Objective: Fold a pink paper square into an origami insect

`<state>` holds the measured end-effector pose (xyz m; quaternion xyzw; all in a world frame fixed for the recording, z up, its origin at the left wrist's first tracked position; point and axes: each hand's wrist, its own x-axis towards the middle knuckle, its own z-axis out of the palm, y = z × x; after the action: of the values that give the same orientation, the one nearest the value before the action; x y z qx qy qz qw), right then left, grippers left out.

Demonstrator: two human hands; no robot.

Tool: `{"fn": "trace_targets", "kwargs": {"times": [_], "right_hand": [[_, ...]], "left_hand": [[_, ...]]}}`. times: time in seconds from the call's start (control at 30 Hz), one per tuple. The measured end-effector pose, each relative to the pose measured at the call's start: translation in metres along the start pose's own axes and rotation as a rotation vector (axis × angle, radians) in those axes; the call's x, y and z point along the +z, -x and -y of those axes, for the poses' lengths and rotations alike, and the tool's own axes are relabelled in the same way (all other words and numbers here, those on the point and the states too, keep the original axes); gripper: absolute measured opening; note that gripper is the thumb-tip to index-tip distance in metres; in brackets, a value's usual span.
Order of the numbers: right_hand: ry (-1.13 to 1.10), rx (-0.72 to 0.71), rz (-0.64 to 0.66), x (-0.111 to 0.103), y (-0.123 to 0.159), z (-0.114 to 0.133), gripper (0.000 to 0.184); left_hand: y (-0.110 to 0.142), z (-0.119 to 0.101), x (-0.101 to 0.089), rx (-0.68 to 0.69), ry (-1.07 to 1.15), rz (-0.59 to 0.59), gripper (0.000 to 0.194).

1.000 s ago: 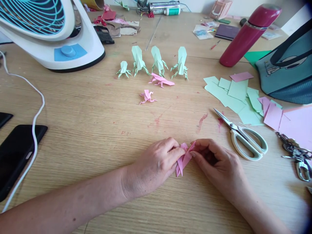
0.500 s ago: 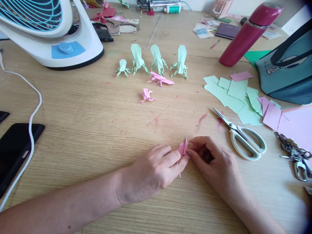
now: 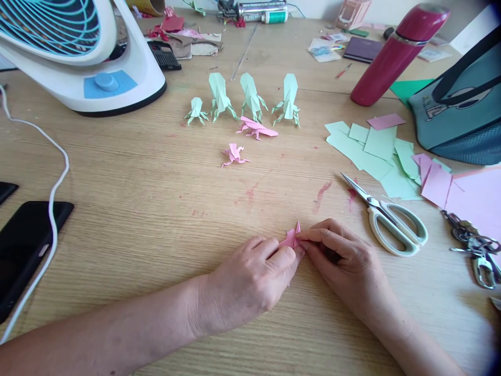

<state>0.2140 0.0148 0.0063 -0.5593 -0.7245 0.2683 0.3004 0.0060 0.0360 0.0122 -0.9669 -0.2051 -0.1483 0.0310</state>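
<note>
A small folded piece of pink paper [image 3: 290, 239], with a thin point sticking up, lies at the table between my hands. My left hand [image 3: 256, 271] grips it from the left, its lower part hidden under the fingers. From the right, my right hand [image 3: 344, 261] pinches the paper near the base of the point with thumb and index finger. Farther back stand a pink folded paper figure [image 3: 234, 153] and a longer pink one [image 3: 258, 128]. Behind them are several pale green folded figures, among them a tall one [image 3: 290, 98] and a small one [image 3: 196, 110].
White-handled scissors [image 3: 395, 224] lie right of my right hand, near keys [image 3: 472, 243]. Beyond are green paper pieces [image 3: 381, 143], a leaning red flask [image 3: 399, 57] and a blue-grey bag [image 3: 460, 112]. On the left are a fan [image 3: 129, 62], a white cable [image 3: 58, 183] and a black phone [image 3: 31, 250].
My right index finger has come down against the thumb onto the pink paper. The left fingers have shifted slightly, showing more of the paper's left side.
</note>
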Motion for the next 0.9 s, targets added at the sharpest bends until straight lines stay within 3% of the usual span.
{"fn": "trace_targets", "kwargs": {"times": [0.43, 0.7, 0.9], "right_hand": [[-0.032, -0.049, 0.03, -0.0024, -0.0003, 0.0006, 0.026], [0.026, -0.036, -0.017, -0.0016, 0.0008, 0.0011, 0.016], [0.022, -0.073, 0.005, -0.0016, 0.0019, -0.0039, 0.021]], "left_hand": [[0.0008, -0.0019, 0.0027, -0.014, -0.001, -0.033, 0.034], [0.0006, -0.0023, -0.0004, -0.09, 0.076, -0.069, 0.025], [0.0022, -0.0005, -0.0025, -0.037, 0.051, -0.052, 0.027]]}}
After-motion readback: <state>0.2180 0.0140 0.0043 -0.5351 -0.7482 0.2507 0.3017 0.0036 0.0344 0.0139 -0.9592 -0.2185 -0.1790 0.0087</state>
